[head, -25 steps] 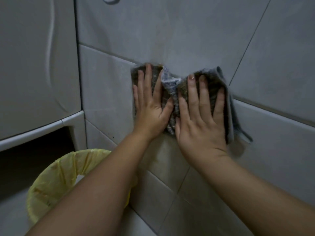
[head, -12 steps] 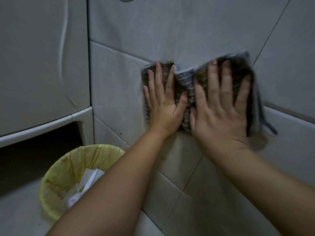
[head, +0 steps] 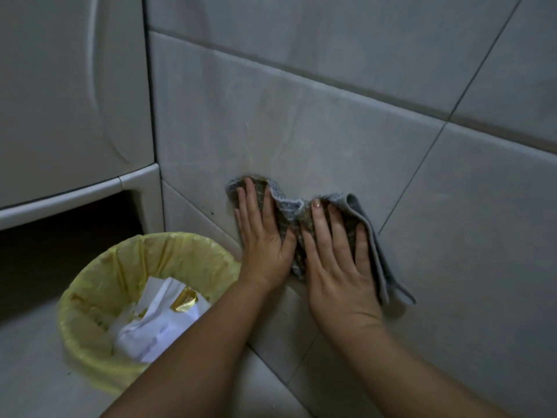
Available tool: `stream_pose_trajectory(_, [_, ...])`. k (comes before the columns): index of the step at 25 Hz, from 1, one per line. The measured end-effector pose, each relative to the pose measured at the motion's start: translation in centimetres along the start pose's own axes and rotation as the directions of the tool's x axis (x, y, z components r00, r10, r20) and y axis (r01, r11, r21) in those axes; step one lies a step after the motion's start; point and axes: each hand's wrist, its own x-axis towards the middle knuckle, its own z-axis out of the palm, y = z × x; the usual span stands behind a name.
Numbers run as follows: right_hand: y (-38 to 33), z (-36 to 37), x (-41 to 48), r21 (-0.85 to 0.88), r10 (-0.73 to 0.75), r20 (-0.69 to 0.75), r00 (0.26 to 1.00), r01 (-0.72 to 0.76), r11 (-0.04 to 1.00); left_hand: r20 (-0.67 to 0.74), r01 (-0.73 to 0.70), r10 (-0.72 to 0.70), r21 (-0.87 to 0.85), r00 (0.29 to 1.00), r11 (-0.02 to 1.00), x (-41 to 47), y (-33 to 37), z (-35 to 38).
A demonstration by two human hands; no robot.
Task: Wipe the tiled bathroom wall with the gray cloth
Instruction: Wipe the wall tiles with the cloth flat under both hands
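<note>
Gray tiled wall (head: 331, 125), low section near floor, faint streaks above hands. Fingers (head: 318, 220) of both hands straight, spread, flat on gray cloth (head: 375, 248): pressing, not gripping. Left hand (head: 265, 236) covers cloth's left part, right hand (head: 340, 267) its right part, thumbs close together at bunched middle fold. Cloth pinned to wall under palms, long axis left-right, loose tail hanging past right little finger. Most open tile lies above and right of fingertips; right hand nearer, likely leads. Yellow-lined bin (head: 144, 245) just below left forearm.
</note>
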Motion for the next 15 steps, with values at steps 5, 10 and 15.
stream_pose_trajectory(5, [-0.3, 0.9, -6.1, 0.037, -0.045, 0.069, 0.997, 0.043, 0.998, 0.090, 0.087, -0.084, -0.033, 0.992, 0.996, -7.8, 0.1, 1.0])
stream_pose_trajectory(10, [2.5, -1.2, -10.6, 0.052, -0.012, 0.071, 0.997, 0.009, 0.999, 0.153, 0.044, -0.040, -0.022, 0.987, 0.999, -10.7, 4.2, 1.3])
stream_pose_trajectory(15, [8.2, -5.8, -9.5, -0.063, 0.194, -0.046, 0.980, -0.197, 0.978, 0.099, -0.068, 0.074, -0.067, 0.992, 0.995, -6.1, 11.5, 0.4])
